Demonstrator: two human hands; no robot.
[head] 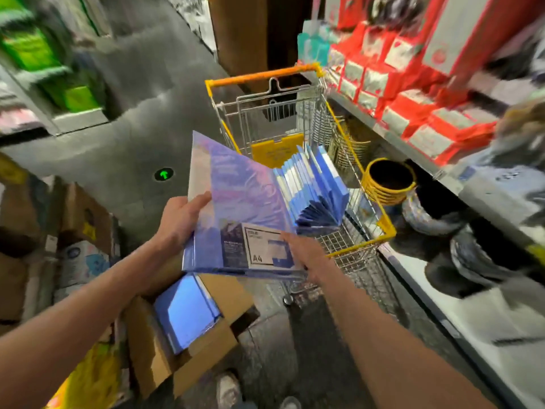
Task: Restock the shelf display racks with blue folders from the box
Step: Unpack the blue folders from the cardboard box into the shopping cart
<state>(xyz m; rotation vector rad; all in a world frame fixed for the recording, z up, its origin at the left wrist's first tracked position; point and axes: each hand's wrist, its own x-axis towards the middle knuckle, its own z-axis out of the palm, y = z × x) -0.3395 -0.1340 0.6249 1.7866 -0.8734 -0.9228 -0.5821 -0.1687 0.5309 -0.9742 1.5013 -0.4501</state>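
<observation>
I hold a stack of blue plastic-wrapped A4 folders (236, 208) above the floor in the middle of the view. My left hand (180, 219) grips its left edge, thumb on top. My right hand (306, 255) holds the lower right corner by the A4 label. Below it an open cardboard box (203, 346) on the floor holds more blue folders (185, 314). Several blue folders (315, 190) stand fanned out in a wire shopping trolley (354, 172) just ahead.
Shelving with red packets (398, 93) runs along the right, with a yellow-rimmed black pot (389, 181) and dark bowls on a lower shelf. Cardboard boxes (44, 231) are stacked at the left. Grey aisle floor (132, 128) stretches ahead.
</observation>
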